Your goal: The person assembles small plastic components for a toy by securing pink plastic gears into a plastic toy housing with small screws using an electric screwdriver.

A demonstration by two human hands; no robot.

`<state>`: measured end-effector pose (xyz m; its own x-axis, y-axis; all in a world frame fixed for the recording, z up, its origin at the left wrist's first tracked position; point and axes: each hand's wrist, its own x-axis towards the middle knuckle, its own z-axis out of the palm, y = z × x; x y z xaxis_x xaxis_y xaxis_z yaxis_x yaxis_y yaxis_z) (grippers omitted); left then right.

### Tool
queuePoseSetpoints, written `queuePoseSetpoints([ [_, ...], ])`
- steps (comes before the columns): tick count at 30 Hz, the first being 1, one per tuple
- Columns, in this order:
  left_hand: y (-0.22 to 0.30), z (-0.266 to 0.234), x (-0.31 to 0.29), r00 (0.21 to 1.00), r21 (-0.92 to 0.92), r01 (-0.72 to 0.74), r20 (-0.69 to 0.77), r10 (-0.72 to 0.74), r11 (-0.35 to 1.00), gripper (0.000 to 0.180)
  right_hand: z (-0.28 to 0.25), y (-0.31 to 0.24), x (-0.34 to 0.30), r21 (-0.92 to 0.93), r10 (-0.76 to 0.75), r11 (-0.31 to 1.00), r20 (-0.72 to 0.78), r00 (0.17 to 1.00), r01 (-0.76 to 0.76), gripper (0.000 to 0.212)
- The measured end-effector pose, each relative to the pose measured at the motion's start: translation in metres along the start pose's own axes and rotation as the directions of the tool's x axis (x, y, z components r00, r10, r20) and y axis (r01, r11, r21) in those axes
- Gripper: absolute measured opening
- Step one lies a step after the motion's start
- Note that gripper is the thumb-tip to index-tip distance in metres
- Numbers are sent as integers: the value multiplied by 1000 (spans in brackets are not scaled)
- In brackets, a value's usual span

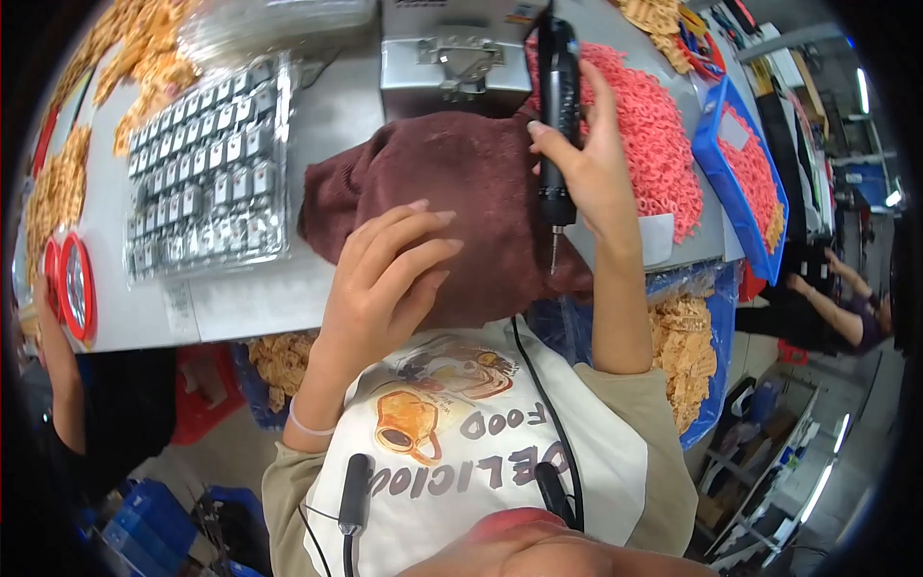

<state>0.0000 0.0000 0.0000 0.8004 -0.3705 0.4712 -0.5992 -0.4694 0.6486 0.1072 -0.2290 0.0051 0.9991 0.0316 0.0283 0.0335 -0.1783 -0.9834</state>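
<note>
Workshop floor [226, 462] grey, partly hidden; shelving [769, 452] and strip lights at right. Two co-workers at the margins: a forearm [62, 375] at far left, another person's arm [838, 310] at right.

Table [135, 317] pale, smooth, its edge bowed by the lens. Near side: the wearer's white shirt [606, 462], khaki sleeves, printed cup on the front.

Brown cloth [481, 260], soft-napped, rumpled, at the table's near edge, middle. Left of it, a clear plastic tray [207, 178], glossy, holding rows of small, silvery, blocky parts. Right, a heap of pink pieces [654, 144], small and knobbly; beyond, a blue tray [706, 144], straight-walled, with more pink pieces. Near right, below table level, tan pieces [683, 356], flat and jagged, amid blue plastic sheeting.

Metal box [404, 72], hard-edged, silver, latch on its near face, just beyond the cloth.

Left hand [385, 274]: fingers loosely curved over the cloth, nothing grasped; contact uncertain. Right hand [591, 163]: gripping a black electric screwdriver [559, 106], thumb across the barrel, some fingers hidden. Slim cylinder, thin steel bit [555, 248] toward the near side, over the cloth's right part.
</note>
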Motion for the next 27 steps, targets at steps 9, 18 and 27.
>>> queuePoseSetpoints([
  [9,-1,40,32,999,102,28,-37,-25,994,34,-32,3,3,-566,-52,821,54,997,74,61],
  [18,-5,44,21,994,279,107,-32,-103,954,33,-257,11,34,-605,-372,796,-452,811,28,27],
  [27,-10,45,20,994,282,110,-11,-112,953,31,-551,123,-8,-504,-101,351,-858,503,-789,84],
])
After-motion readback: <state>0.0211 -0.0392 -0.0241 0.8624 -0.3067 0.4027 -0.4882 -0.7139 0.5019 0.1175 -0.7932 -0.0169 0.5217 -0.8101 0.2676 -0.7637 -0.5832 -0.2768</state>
